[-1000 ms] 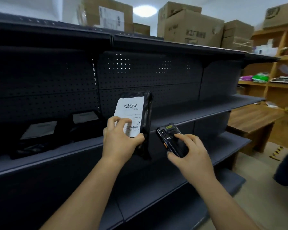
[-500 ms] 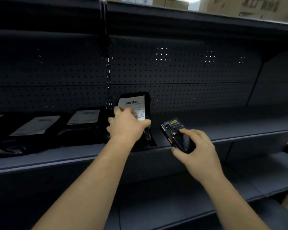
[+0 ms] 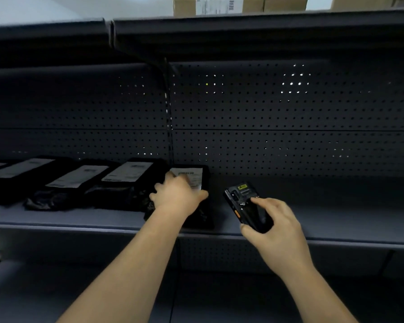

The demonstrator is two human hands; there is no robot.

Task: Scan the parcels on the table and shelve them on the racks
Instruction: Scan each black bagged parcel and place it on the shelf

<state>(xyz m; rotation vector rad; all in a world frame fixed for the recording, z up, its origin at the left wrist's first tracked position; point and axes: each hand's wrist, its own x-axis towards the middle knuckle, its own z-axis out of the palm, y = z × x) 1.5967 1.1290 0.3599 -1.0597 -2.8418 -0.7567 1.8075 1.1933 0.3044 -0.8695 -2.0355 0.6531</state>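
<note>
Parcel (image 3: 202, 176) now lies flat on the shelf (image 3: 313, 220). 1 s ago it was held upright in front of the shelf, label facing the wearer and scanner (image 3: 245, 203) alongside. Half a sec ago it was tipping down onto the shelf. Judgement: scan looks done and placement is nearly complete, only the let-go remains.

L hand (image 3: 177, 197) is on top of the parcel, fingers bent over one side, thumb out on the other, gripping across its width. R hand (image 3: 273, 224) grips the scanner just off the shelf's front edge, index finger on its face, thumb underneath. It isn't aimed at the label.

Orientation: long axis runs front-to-back on the shelf. Label end points at the shelf's pegboard back (image 3: 266, 148), label face up. Crumpled bag end sits at the shelf's front lip.

Position: at the end of the row of shelved parcels (image 3: 126, 178), just beside the last one, same lie as the rest. Whether they touch, can't tell. Cartons (image 3: 208, 5) sit on the top deck above the shelf.
</note>
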